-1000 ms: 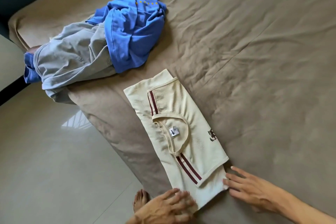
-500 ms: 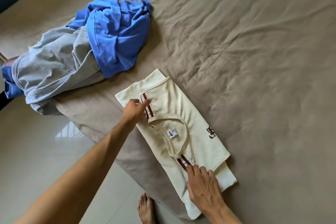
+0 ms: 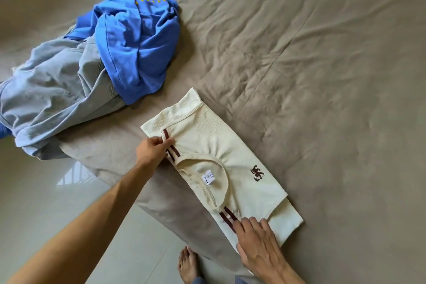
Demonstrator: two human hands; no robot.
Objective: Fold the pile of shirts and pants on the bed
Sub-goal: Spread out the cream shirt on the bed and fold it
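Observation:
A cream shirt [image 3: 207,145] with maroon shoulder stripes lies partly folded near the bed's front edge, collar and label facing up. My left hand [image 3: 151,151] pinches its far shoulder seam by the stripes. My right hand [image 3: 258,242] presses on the near shoulder, fingers over the other stripes. Behind and to the left sits the unfolded pile: a crumpled blue shirt [image 3: 136,37] lying on light grey-blue pants [image 3: 55,94].
The brown bedsheet [image 3: 311,76] stretches wrinkled to the right and back. The bed's edge runs diagonally at the lower left, with glossy floor tiles [image 3: 46,203] beyond it. My bare foot [image 3: 189,265] stands on the floor below the shirt.
My left hand has gone from the shirt's near end up to its far shoulder and pinched the seam. My right hand has moved onto the near shoulder stripes. The view has drifted closer.

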